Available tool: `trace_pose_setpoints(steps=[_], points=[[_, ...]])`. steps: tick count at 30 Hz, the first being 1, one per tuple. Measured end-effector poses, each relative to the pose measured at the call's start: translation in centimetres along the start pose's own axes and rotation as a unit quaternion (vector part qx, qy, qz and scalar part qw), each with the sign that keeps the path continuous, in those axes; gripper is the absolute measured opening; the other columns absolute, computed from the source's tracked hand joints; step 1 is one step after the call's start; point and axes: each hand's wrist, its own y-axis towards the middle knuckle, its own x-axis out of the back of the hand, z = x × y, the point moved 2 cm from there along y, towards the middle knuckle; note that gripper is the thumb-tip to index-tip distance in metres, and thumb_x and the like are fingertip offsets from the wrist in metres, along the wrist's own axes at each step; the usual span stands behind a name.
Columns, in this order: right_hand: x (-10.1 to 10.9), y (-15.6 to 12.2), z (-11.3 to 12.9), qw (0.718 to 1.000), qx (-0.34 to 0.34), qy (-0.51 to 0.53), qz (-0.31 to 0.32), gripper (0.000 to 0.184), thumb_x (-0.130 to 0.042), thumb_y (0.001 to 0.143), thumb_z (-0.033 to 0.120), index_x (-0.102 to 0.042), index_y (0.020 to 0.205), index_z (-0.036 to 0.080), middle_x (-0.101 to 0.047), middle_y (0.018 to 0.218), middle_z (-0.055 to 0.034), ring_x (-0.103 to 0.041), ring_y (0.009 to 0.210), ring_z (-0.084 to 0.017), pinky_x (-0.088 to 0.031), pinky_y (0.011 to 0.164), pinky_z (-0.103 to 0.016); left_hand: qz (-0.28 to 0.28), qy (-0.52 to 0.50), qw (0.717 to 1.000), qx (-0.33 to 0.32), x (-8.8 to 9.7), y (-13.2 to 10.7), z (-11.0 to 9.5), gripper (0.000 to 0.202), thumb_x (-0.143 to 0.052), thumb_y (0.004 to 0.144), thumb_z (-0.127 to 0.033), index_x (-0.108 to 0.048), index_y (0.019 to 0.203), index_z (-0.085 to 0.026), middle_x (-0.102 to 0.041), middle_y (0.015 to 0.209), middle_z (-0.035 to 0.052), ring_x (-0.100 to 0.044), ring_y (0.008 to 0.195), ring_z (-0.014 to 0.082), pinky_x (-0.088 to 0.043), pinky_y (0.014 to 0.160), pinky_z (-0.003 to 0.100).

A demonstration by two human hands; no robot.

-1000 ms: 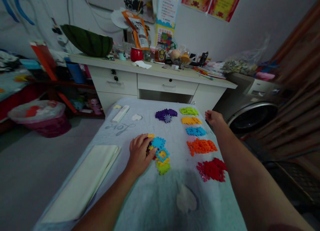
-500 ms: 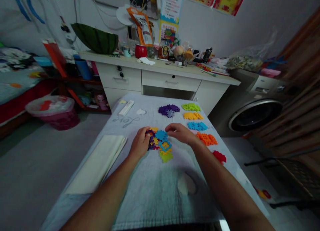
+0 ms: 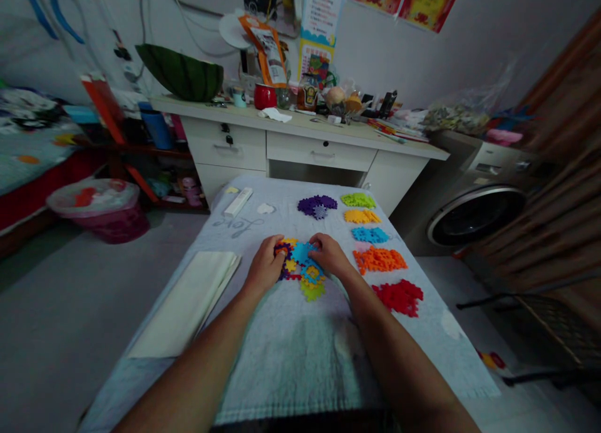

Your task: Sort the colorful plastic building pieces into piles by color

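Note:
In the middle of the cloth-covered table is a joined cluster of gear-shaped plastic building pieces point(image 3: 292, 267) in purple, yellow, red and blue, with a lime green piece point(image 3: 313, 290) at its near end. My left hand point(image 3: 267, 262) grips the purple left side of the cluster, thumb on top. My right hand point(image 3: 327, 253) has its fingers closed on a blue gear piece point(image 3: 300, 252) at the upper right of the cluster. The fingers hide part of both edges.
Sorted piles lie to the right: lime point(image 3: 357, 199), yellow point(image 3: 362, 216), blue point(image 3: 370, 234), orange point(image 3: 380, 259) and red point(image 3: 401, 296). A purple pile point(image 3: 315, 206) sits farther back. At left are a folded cream cloth point(image 3: 188, 305) and a white remote-like bar point(image 3: 238, 202).
My right hand has moved left and closed in on the blue piece at the cluster. The orange and red piles show more fully. My left hand stays at the purple side.

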Motion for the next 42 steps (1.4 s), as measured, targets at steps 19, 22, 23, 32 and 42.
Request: trace_pose_setpoints(steps=[19,22,23,32,42], points=[[6.8,0.2,-3.4,0.969,-0.005,0.017,-0.247,0.014,-0.052,0.073,0.015,-0.062,0.082,0.018,-0.064,0.082,-0.0032,-0.056,0.073,-0.016,-0.044,0.072,-0.028,0.011,0.027,0.999,-0.042,0.1,0.1,-0.5,0.026,-0.049,0.081,-0.022,-0.063,0.103,-0.019,-0.062,0.112,0.0080,-0.057,0.110,0.0228,-0.045,0.102,0.042],[10.7,0.3,-5.7,0.964,-0.036,-0.042,-0.260,0.017,-0.052,0.074,0.014,-0.063,0.086,0.018,-0.065,0.083,-0.0040,-0.056,0.073,-0.016,-0.043,0.071,-0.028,0.009,0.025,0.999,-0.039,0.1,0.2,-0.4,0.026,-0.049,0.081,-0.022,-0.063,0.103,-0.020,-0.061,0.113,0.0079,-0.057,0.111,0.0228,-0.045,0.103,0.042],[12.0,0.3,-6.6,0.961,-0.044,-0.069,-0.265,0.017,-0.052,0.074,0.013,-0.064,0.086,0.017,-0.065,0.084,-0.0045,-0.056,0.073,-0.016,-0.043,0.072,-0.028,0.011,0.024,0.999,-0.038,0.1,0.2,-0.4,0.026,-0.049,0.081,-0.022,-0.063,0.102,-0.020,-0.061,0.113,0.0078,-0.057,0.111,0.0227,-0.044,0.103,0.042],[16.0,-0.5,-12.1,0.929,-0.172,-0.238,-0.224,0.021,-0.052,0.077,0.010,-0.068,0.089,0.016,-0.067,0.096,-0.0109,-0.058,0.080,-0.019,-0.037,0.066,-0.026,0.016,0.025,0.999,-0.032,0.2,0.2,-0.3,0.028,-0.049,0.080,-0.026,-0.063,0.103,-0.019,-0.060,0.115,0.0089,-0.055,0.113,0.0240,-0.042,0.106,0.044],[13.2,-0.4,-11.2,0.961,-0.093,-0.208,-0.160,0.030,-0.052,0.078,0.009,-0.066,0.104,0.016,-0.069,0.090,-0.0055,-0.059,0.081,-0.016,-0.042,0.076,-0.025,0.020,0.023,0.999,-0.029,0.3,0.2,-0.5,0.027,-0.050,0.079,-0.025,-0.063,0.103,-0.020,-0.061,0.114,0.0076,-0.055,0.112,0.0228,-0.042,0.105,0.042]])
